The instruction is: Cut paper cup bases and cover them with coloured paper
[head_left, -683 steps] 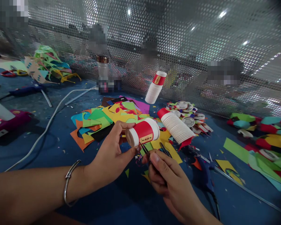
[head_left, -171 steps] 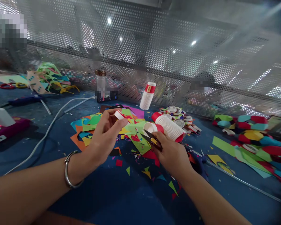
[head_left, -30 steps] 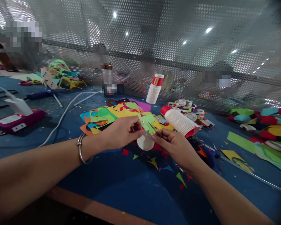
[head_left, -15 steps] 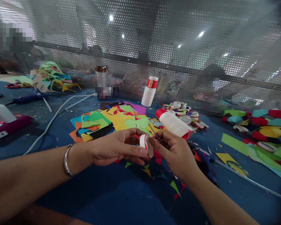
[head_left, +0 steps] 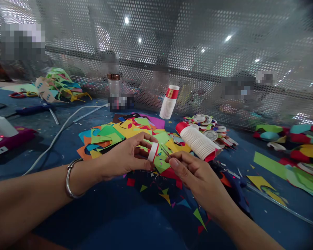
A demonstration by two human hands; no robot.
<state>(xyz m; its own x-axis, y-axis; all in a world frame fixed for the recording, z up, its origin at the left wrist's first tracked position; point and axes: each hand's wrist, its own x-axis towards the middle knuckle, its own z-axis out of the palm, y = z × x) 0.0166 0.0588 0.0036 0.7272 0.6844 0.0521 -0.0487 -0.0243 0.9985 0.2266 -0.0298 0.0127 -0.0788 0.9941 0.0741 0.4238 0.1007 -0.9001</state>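
My left hand (head_left: 130,152) grips a short white paper-cup base (head_left: 153,152) with a red edge between thumb and fingers. Small scissors (head_left: 166,151) are in my right hand (head_left: 195,173), their thin blades pointing up and left, a small gap from the cup base. My fingers hide the scissors' handles. Beneath both hands lies a heap of coloured paper (head_left: 135,128), with loose triangular scraps (head_left: 198,217) nearer me. Just beyond my right hand a stack of white paper cups (head_left: 198,140) lies on its side.
Another cup stack (head_left: 168,102) stands near the perforated metal screen (head_left: 146,27). A glue gun (head_left: 234,187) lies right of my right hand. Decorated paper discs (head_left: 210,134) are piled behind. At left are a power strip (head_left: 13,142), a white cable (head_left: 52,137) and another glue gun (head_left: 32,109).
The cup base has moved left and slightly up with my left hand, and has turned. It now sits apart from the scissors, which are a little lower and further left.
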